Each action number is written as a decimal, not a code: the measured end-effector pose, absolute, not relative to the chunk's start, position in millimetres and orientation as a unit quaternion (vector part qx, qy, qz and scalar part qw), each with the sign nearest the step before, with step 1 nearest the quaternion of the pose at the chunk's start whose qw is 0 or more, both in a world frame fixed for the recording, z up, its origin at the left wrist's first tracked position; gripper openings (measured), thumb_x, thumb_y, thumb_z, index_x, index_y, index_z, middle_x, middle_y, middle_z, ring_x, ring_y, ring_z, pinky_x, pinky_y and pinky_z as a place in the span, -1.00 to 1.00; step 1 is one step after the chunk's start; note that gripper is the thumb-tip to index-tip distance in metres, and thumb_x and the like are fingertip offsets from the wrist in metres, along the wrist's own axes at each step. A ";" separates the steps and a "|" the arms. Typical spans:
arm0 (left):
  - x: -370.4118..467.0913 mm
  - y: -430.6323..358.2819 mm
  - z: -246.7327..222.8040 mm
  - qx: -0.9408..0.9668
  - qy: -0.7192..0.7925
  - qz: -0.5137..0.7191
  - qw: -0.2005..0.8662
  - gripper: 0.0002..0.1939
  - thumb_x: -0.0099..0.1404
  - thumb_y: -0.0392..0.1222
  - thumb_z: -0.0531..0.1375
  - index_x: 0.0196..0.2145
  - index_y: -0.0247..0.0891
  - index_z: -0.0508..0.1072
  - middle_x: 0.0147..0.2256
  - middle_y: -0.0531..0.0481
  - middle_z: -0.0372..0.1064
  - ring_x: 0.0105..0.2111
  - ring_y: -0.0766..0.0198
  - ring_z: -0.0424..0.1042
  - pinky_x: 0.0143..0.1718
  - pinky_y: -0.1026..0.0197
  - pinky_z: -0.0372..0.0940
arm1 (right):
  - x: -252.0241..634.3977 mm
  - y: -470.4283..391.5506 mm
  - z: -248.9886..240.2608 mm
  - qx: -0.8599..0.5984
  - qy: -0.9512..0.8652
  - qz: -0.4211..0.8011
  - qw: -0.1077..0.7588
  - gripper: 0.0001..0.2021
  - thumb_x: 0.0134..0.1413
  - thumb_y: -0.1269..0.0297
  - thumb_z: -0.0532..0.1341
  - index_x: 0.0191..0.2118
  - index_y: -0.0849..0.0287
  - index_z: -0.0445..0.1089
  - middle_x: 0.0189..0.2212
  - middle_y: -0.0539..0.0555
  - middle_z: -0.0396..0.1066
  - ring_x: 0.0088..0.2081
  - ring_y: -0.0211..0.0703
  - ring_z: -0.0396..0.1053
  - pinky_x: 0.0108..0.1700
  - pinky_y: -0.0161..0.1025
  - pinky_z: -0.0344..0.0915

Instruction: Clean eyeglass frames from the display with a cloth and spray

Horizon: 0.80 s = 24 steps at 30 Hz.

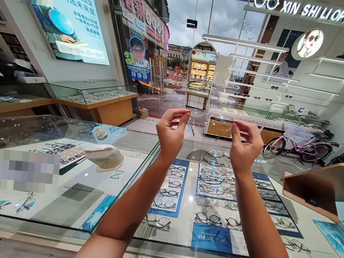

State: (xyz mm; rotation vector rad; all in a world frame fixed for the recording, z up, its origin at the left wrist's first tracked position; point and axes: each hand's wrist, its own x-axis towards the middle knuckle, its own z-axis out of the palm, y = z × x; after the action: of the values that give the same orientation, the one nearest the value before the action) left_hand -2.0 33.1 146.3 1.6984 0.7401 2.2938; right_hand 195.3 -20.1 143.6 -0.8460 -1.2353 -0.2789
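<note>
Between my two raised hands is a pair of eyeglasses (222, 118) with a thin, clear-looking frame, held up above the glass display counter. My left hand (171, 132) pinches its left side between thumb and fingers. At the right edge, my right hand (246, 144) has the same kind of pinch. The temples hang downward below the lenses, and the thin rims are hard to make out against the bright background.
Beneath my arms, the glass counter (186, 236) holds several rows of eyeglasses. A white device (105, 157) stands on the left glass, and a wooden stand (321, 188) on the right. Farther off are an oval mirror (200, 77), a pink bicycle (303, 143) and another display case (101, 102).
</note>
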 end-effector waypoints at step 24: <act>1.7 33.0 142.4 0.579 0.212 0.786 0.041 -0.89 0.44 -0.07 0.37 -0.14 -0.09 0.65 -0.17 -0.02 0.58 -0.18 0.27 0.60 -0.17 0.20 0.53 | 194.7 -5.9 136.8 -0.350 -0.522 0.003 0.778 -0.72 0.35 -0.03 0.31 -0.05 0.05 0.58 -0.12 0.11 0.55 -0.11 -0.07 0.55 -0.08 -0.08 0.54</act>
State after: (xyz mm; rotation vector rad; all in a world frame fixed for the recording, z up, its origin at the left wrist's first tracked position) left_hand 1.7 33.0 142.4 1.7728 0.6493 2.4084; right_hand 194.7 -5.9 136.8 -0.7575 -1.1293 0.0065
